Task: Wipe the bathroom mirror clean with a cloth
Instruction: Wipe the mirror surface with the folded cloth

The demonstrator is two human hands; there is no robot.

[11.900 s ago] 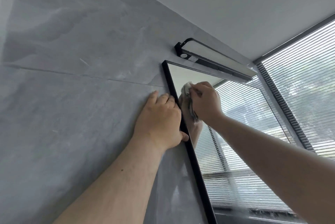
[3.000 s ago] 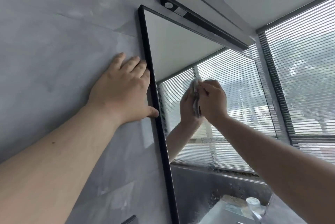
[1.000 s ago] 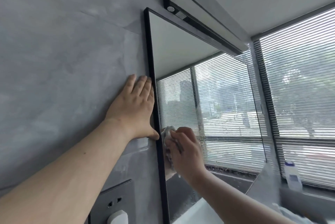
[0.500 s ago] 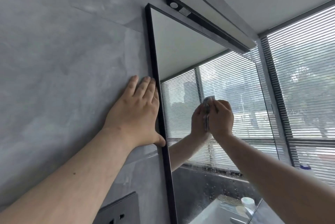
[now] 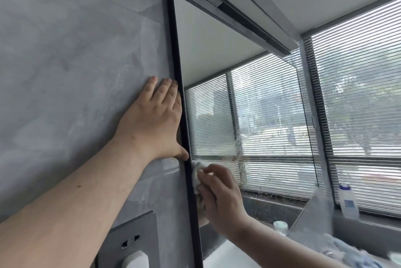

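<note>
Two hands up. My left hand (image 5: 152,120) lies flat on the grey tiled wall (image 5: 65,68), fingers straight, together. My right hand (image 5: 220,195), fingers curled, clamps the small white crumpled cloth (image 5: 196,174) against the black-framed rectangular mirror (image 5: 271,115), at its left edge. I judge the cloth soft and light: keep it wadded. Mirror likely slick, fragile.

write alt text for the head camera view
A person's right hand presses a white cloth against a black-framed mirror near its left edge, while the left hand lies flat on the grey wall beside the frame. The glass reflects window blinds.

Crumpled cloth (image 5: 196,175), streaked mirror (image 5: 217,50) (black frame)
</note>
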